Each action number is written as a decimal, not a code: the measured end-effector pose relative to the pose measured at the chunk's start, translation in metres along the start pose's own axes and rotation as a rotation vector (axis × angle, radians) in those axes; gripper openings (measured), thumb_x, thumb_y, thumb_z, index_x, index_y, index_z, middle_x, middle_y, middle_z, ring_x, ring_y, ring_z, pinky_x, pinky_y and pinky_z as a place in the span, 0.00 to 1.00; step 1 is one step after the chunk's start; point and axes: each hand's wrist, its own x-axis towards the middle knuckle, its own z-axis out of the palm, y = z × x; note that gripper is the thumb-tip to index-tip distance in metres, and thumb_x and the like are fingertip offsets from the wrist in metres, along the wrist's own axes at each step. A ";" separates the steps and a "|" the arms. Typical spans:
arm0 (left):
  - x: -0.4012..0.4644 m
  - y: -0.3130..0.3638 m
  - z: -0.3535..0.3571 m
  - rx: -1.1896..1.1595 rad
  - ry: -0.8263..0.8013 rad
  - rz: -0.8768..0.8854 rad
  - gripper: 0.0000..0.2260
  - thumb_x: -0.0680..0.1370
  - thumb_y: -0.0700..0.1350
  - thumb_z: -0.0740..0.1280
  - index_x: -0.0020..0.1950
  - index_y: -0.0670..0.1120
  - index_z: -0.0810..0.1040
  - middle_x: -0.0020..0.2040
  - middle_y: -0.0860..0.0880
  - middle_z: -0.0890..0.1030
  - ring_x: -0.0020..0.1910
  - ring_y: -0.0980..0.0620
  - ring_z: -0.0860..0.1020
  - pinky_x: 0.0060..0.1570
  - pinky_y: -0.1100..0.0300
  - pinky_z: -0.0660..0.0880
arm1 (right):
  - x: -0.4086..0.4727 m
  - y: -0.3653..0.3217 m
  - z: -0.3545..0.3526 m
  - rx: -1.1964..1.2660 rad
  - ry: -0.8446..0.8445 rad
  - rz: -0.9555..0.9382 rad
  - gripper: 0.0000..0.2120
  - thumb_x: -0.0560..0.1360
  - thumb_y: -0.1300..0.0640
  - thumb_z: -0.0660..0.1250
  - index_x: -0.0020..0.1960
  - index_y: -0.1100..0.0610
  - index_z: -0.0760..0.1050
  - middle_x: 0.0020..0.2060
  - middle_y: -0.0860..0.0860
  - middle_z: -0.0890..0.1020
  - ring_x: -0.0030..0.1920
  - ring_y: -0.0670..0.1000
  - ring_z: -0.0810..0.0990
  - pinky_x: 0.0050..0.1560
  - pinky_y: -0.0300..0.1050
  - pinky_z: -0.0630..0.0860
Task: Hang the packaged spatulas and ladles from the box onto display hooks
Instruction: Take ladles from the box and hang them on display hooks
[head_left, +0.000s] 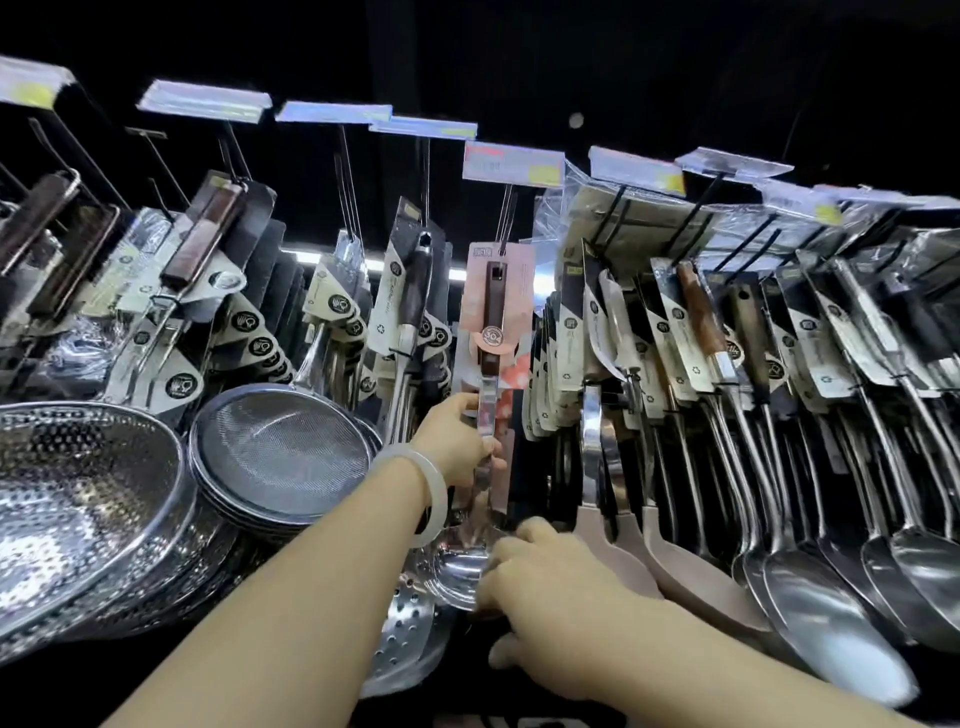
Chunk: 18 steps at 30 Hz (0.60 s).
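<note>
A packaged ladle (493, 332) with a dark handle and a pink card hangs from a wire display hook (506, 218) in the middle of the rack. My left hand (460, 441), with a pale bangle on the wrist, grips its steel shaft below the card. My right hand (540, 577) is closed on the shiny ladle bowl (460, 569) at the bottom. Rows of packaged spatulas (696, 582) and ladles (831, 613) hang to the right. The box is out of view.
Stacked mesh strainers (280, 452) and perforated steel colanders (78, 519) sit at the lower left. A slotted skimmer (405, 639) hangs below the ladle. Price tags (511, 163) top each hook. More packaged utensils (202, 249) hang at the upper left.
</note>
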 end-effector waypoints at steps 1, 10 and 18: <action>0.001 -0.002 0.000 -0.001 0.002 0.008 0.22 0.76 0.29 0.61 0.68 0.45 0.65 0.48 0.40 0.76 0.34 0.49 0.78 0.37 0.59 0.79 | 0.005 0.001 0.001 -0.045 0.021 -0.036 0.11 0.74 0.60 0.64 0.56 0.59 0.75 0.54 0.57 0.75 0.60 0.59 0.68 0.51 0.50 0.66; 0.001 -0.026 0.005 0.814 -0.071 0.177 0.46 0.74 0.36 0.67 0.74 0.59 0.34 0.47 0.45 0.75 0.46 0.44 0.80 0.49 0.50 0.79 | 0.028 0.014 0.012 -0.035 -0.056 -0.062 0.15 0.74 0.70 0.56 0.55 0.57 0.71 0.53 0.59 0.76 0.60 0.59 0.72 0.71 0.60 0.55; 0.016 -0.052 0.005 0.972 -0.080 0.089 0.42 0.74 0.33 0.61 0.75 0.58 0.36 0.40 0.45 0.74 0.36 0.49 0.73 0.39 0.57 0.71 | 0.059 0.016 0.014 -0.148 -0.141 -0.067 0.26 0.75 0.67 0.56 0.70 0.50 0.64 0.67 0.52 0.72 0.71 0.56 0.64 0.70 0.68 0.35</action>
